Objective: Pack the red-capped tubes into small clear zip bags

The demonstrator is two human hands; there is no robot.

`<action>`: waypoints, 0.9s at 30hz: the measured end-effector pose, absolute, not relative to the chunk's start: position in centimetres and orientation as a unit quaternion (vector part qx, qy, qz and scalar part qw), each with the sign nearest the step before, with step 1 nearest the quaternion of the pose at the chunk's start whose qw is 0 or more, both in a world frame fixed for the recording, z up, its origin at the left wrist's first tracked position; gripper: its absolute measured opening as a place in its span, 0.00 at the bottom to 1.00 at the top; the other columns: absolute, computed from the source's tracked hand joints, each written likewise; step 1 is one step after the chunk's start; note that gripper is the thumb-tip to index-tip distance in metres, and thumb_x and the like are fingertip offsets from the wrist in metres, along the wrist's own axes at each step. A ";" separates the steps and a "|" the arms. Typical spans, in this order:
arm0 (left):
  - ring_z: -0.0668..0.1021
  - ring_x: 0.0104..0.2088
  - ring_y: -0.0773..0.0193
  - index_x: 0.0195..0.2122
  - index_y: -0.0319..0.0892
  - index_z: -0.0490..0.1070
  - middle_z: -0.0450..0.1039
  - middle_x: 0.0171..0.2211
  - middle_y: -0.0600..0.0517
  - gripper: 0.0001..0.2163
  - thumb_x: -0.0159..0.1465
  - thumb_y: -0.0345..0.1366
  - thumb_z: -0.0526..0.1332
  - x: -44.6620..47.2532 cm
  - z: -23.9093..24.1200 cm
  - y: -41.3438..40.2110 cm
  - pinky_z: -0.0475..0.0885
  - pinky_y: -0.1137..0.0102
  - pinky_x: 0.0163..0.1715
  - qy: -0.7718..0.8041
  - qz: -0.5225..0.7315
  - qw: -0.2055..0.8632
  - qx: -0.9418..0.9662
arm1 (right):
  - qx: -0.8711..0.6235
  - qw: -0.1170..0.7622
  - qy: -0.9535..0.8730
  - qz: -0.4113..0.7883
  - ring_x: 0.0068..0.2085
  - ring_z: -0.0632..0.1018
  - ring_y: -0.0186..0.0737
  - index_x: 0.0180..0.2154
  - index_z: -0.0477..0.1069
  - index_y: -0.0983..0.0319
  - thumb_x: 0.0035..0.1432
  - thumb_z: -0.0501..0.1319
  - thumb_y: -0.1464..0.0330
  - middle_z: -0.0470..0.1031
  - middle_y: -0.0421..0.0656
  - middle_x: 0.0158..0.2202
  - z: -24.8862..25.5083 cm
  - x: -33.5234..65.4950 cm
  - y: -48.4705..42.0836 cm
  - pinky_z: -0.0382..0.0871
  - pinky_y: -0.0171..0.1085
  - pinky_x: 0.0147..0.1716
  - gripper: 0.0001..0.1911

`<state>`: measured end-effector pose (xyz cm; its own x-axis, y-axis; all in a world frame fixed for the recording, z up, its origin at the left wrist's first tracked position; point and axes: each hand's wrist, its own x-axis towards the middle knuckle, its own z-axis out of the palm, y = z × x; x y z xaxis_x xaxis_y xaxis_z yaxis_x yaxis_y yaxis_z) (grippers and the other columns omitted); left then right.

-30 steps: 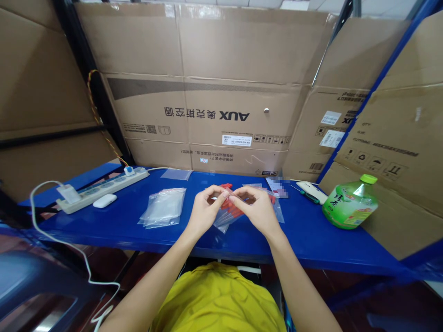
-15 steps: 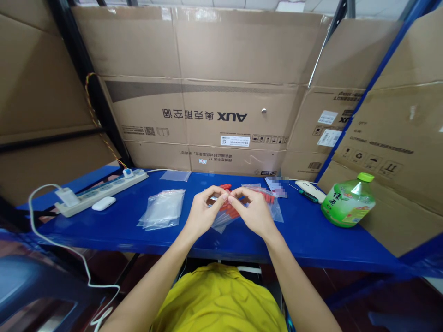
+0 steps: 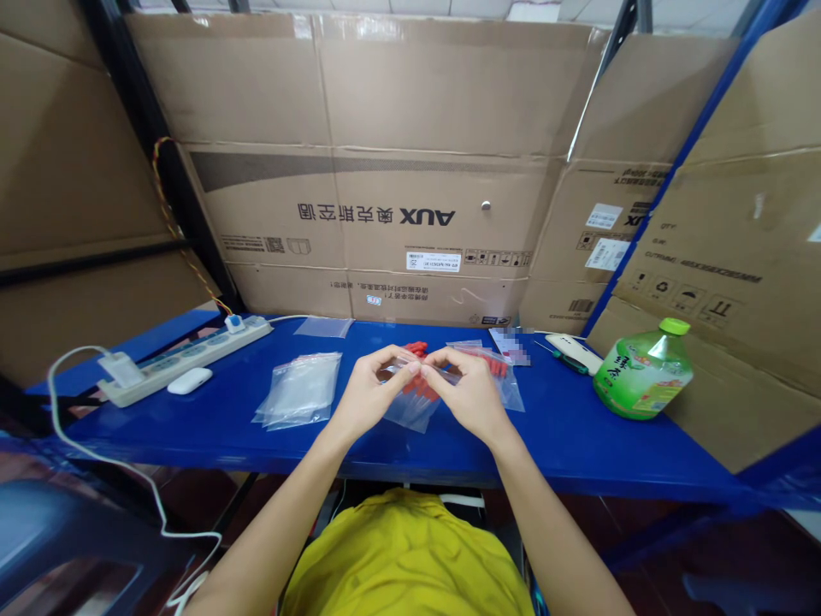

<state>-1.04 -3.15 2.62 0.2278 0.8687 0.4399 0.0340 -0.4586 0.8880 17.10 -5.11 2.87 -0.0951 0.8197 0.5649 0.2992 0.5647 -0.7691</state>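
My left hand (image 3: 374,385) and my right hand (image 3: 467,387) meet over the middle of the blue table, thumbs and fingers pinched on the top edge of a clear zip bag (image 3: 410,416). The bag hangs down below my fingertips, partly covered by both hands. Behind and under it are red pieces (image 3: 416,349); whether some lie inside this bag I cannot tell. To the right of my right hand, more red pieces (image 3: 497,366) show in clear bags (image 3: 513,393) lying flat. Left of my left hand lies a stack of clear zip bags (image 3: 301,389).
A white power strip (image 3: 192,355) with a plugged-in charger and a white case (image 3: 190,381) sit at the left. A green bottle (image 3: 645,372), a white tool (image 3: 574,349) and a card (image 3: 510,345) are at the right. Cardboard walls (image 3: 398,111) enclose the blue table (image 3: 269,449).
The fingers have shifted slightly along the bag's edge, and more of the clear bag shows spread between my hands. The whole view has moved a little.
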 end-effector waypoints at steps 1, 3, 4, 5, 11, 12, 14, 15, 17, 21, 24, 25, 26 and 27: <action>0.80 0.36 0.60 0.36 0.42 0.80 0.81 0.35 0.49 0.12 0.64 0.46 0.70 -1.1 2.6 -3.1 0.73 0.69 0.38 0.335 0.521 0.399 0.676 | -0.401 0.539 -0.704 0.231 0.35 0.81 0.42 0.33 0.79 0.58 0.64 0.65 0.64 0.83 0.41 0.33 2.8 17.1 -5.1 0.73 0.38 0.39 0.08; 0.79 0.34 0.61 0.35 0.41 0.79 0.81 0.33 0.50 0.12 0.64 0.46 0.70 -1.1 2.5 -3.2 0.72 0.69 0.37 0.340 0.521 0.397 0.675 | -0.403 0.537 -0.711 0.210 0.35 0.80 0.41 0.33 0.79 0.58 0.64 0.64 0.65 0.83 0.41 0.33 2.7 17.0 -5.0 0.72 0.38 0.40 0.08; 0.79 0.33 0.61 0.34 0.41 0.79 0.80 0.33 0.50 0.13 0.64 0.47 0.70 -1.0 2.5 -3.2 0.72 0.69 0.36 0.341 0.522 0.397 0.674 | -0.403 0.536 -0.713 0.203 0.35 0.80 0.41 0.33 0.79 0.58 0.65 0.64 0.65 0.83 0.41 0.33 2.7 16.9 -5.0 0.71 0.38 0.40 0.08; 0.79 0.33 0.62 0.34 0.41 0.79 0.80 0.33 0.50 0.13 0.65 0.47 0.70 -1.0 2.5 -3.2 0.71 0.69 0.36 0.340 0.524 0.397 0.672 | -0.403 0.537 -0.714 0.200 0.36 0.80 0.42 0.33 0.79 0.58 0.65 0.64 0.64 0.83 0.41 0.33 2.7 16.9 -5.0 0.72 0.38 0.40 0.08; 0.76 0.32 0.64 0.33 0.41 0.77 0.79 0.33 0.51 0.15 0.65 0.49 0.69 -1.0 2.5 -3.1 0.70 0.70 0.35 0.339 0.556 0.394 0.649 | -0.404 0.552 -0.691 0.235 0.36 0.81 0.42 0.34 0.79 0.58 0.63 0.67 0.60 0.83 0.42 0.34 2.8 16.9 -5.0 0.74 0.38 0.39 0.09; 0.76 0.32 0.64 0.33 0.41 0.77 0.79 0.33 0.51 0.14 0.65 0.49 0.69 -1.1 2.5 -3.0 0.70 0.71 0.35 0.338 0.559 0.392 0.648 | -0.404 0.554 -0.688 0.239 0.35 0.81 0.42 0.34 0.79 0.58 0.63 0.67 0.60 0.83 0.42 0.33 2.9 17.0 -5.0 0.74 0.38 0.38 0.09; 0.76 0.32 0.64 0.34 0.42 0.77 0.79 0.33 0.51 0.14 0.66 0.48 0.69 -1.3 2.5 -2.8 0.70 0.71 0.34 0.334 0.555 0.392 0.654 | -0.398 0.556 -0.686 0.247 0.33 0.80 0.42 0.33 0.79 0.58 0.63 0.67 0.60 0.83 0.41 0.32 2.9 17.1 -5.1 0.73 0.37 0.35 0.10; 0.77 0.32 0.64 0.35 0.42 0.78 0.79 0.34 0.51 0.13 0.66 0.48 0.69 -1.4 2.5 -2.8 0.71 0.71 0.34 0.330 0.550 0.394 0.658 | -0.392 0.556 -0.688 0.252 0.33 0.80 0.42 0.32 0.79 0.58 0.63 0.67 0.60 0.82 0.41 0.31 3.0 17.2 -5.1 0.73 0.37 0.35 0.10; 0.78 0.34 0.63 0.37 0.42 0.79 0.80 0.35 0.50 0.12 0.65 0.47 0.69 -1.6 2.5 -2.8 0.72 0.70 0.37 0.323 0.531 0.400 0.674 | -0.381 0.554 -0.692 0.263 0.32 0.80 0.41 0.31 0.79 0.58 0.63 0.67 0.60 0.82 0.41 0.31 3.1 17.2 -5.3 0.74 0.37 0.35 0.10; 0.79 0.37 0.62 0.37 0.42 0.80 0.80 0.37 0.50 0.10 0.66 0.45 0.70 -1.8 2.4 -2.8 0.72 0.69 0.41 0.301 0.511 0.395 0.701 | -0.376 0.550 -0.694 0.273 0.34 0.81 0.41 0.32 0.79 0.59 0.62 0.67 0.62 0.83 0.41 0.32 3.1 16.9 -5.4 0.74 0.37 0.36 0.09; 0.77 0.33 0.63 0.36 0.42 0.81 0.80 0.36 0.50 0.11 0.66 0.44 0.70 -1.6 2.3 -2.8 0.72 0.69 0.38 0.298 0.525 0.399 0.690 | -0.376 0.560 -0.678 0.293 0.36 0.82 0.42 0.33 0.80 0.58 0.61 0.69 0.62 0.83 0.41 0.35 2.9 16.8 -5.1 0.75 0.38 0.39 0.07; 0.77 0.32 0.64 0.36 0.42 0.81 0.80 0.36 0.50 0.11 0.66 0.45 0.70 -1.6 2.4 -2.8 0.72 0.69 0.37 0.302 0.527 0.401 0.685 | -0.375 0.564 -0.671 0.303 0.36 0.82 0.42 0.33 0.80 0.58 0.61 0.69 0.62 0.83 0.41 0.35 2.8 16.9 -5.0 0.75 0.38 0.38 0.07; 0.77 0.32 0.64 0.35 0.42 0.81 0.80 0.35 0.49 0.11 0.65 0.45 0.70 -1.5 2.4 -2.8 0.72 0.69 0.36 0.306 0.529 0.404 0.680 | -0.373 0.566 -0.665 0.313 0.36 0.82 0.42 0.33 0.80 0.58 0.60 0.70 0.61 0.83 0.41 0.34 2.7 16.9 -4.9 0.75 0.38 0.37 0.08; 0.77 0.31 0.64 0.35 0.42 0.81 0.80 0.35 0.49 0.11 0.65 0.45 0.70 -1.4 2.5 -2.8 0.72 0.69 0.36 0.310 0.532 0.406 0.675 | -0.371 0.567 -0.661 0.323 0.35 0.81 0.42 0.33 0.80 0.58 0.60 0.70 0.60 0.83 0.41 0.34 2.6 17.0 -4.8 0.75 0.38 0.36 0.08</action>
<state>-1.40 -2.82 2.51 0.2426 0.8507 0.4664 -0.0133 -0.4777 0.8784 17.02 -4.78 2.64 -0.0822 0.8570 0.5087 0.1242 0.5153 -0.8480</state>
